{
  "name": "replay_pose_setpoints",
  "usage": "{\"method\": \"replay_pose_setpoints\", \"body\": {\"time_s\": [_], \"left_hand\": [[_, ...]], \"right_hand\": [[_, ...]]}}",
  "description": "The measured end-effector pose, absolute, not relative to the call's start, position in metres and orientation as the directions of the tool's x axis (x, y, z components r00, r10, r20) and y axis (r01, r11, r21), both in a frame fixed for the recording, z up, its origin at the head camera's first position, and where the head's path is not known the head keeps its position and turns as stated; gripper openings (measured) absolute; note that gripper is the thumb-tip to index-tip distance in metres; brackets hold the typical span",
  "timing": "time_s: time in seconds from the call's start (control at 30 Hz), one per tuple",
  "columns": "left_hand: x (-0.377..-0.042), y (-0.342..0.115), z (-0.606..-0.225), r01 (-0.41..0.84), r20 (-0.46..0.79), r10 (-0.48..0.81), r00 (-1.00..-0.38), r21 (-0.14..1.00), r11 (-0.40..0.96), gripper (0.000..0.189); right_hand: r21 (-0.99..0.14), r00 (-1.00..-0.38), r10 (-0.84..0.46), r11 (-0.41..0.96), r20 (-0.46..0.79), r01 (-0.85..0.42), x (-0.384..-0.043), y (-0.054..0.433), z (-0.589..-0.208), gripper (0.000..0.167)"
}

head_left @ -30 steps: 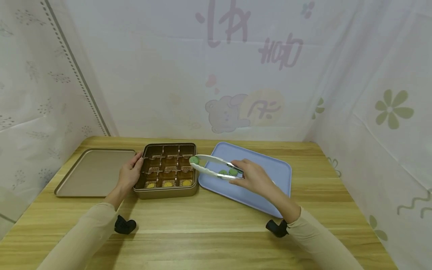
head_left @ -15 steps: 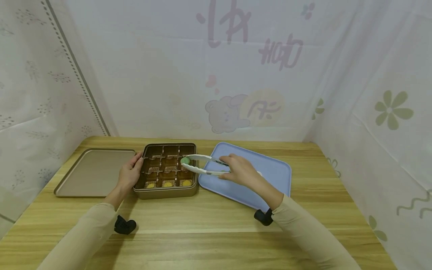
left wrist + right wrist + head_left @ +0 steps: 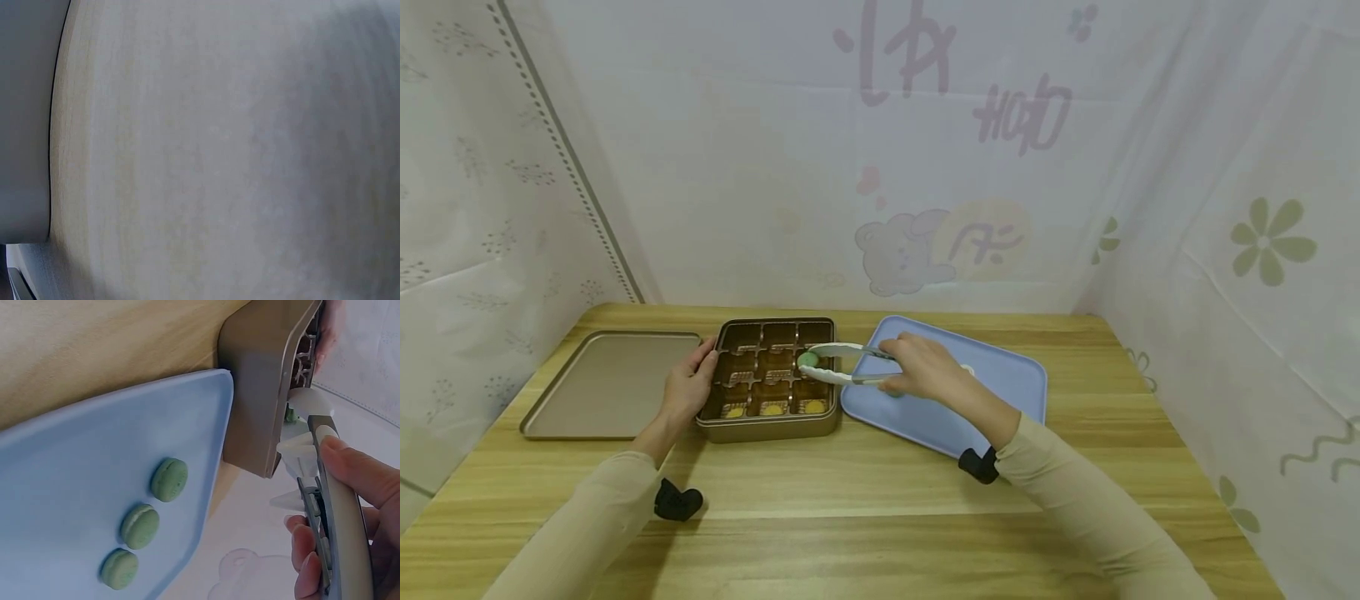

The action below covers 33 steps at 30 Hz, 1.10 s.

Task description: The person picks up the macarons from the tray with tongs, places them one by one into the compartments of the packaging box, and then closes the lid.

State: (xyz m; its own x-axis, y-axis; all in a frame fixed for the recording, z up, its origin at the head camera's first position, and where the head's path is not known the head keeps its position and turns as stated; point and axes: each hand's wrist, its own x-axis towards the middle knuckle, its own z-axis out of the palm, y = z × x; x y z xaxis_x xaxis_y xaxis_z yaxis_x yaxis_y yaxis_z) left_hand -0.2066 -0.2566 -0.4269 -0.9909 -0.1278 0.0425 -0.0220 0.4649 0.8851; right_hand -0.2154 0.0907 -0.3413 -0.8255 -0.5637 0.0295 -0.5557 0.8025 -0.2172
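Observation:
My right hand [image 3: 921,371] grips a pair of tongs [image 3: 342,519] with white scalloped tips. Between those tips a green macaron [image 3: 808,360] sits over the middle compartment of the right column in a brown-gold box [image 3: 767,430]. Clear walls divide this box into several compartments, and the front row holds round yellow pieces [image 3: 815,407]. At the box's left rim my left hand [image 3: 688,383] holds its side; the left wrist view does not show that hand. In the right wrist view, green macarons [image 3: 169,479] lie in a line on a blue tray [image 3: 69,462].
Left of the box lies a flat tan lid or tray [image 3: 613,387]. The blue tray's left corner sits close beside the box. A black wrist mount [image 3: 677,502] is by the left sleeve, and another [image 3: 977,465] hangs under the right one. Printed cloth [image 3: 760,167] encloses the wooden table.
My right hand and the tongs have moved left, carrying the green macaron from the box's right rim to over the compartment. My left hand and the box have stayed put.

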Motion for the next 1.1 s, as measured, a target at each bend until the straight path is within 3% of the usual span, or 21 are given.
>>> {"method": "replay_pose_setpoints", "body": {"time_s": [0.53,1.1], "left_hand": [[-0.207,-0.257,-0.428,-0.038,0.025,-0.131,-0.991,0.889,0.456,0.053],[-0.207,-0.257,-0.428,-0.029,0.034,-0.124,-0.992,0.883,0.468,0.053]], "right_hand": [[-0.183,-0.825,-0.564,0.813,-0.020,-0.552,-0.214,0.083,-0.334,0.049],[-0.329,-0.858,-0.509,0.800,0.071,-0.502,-0.204,0.138,-0.350,0.061]]}}
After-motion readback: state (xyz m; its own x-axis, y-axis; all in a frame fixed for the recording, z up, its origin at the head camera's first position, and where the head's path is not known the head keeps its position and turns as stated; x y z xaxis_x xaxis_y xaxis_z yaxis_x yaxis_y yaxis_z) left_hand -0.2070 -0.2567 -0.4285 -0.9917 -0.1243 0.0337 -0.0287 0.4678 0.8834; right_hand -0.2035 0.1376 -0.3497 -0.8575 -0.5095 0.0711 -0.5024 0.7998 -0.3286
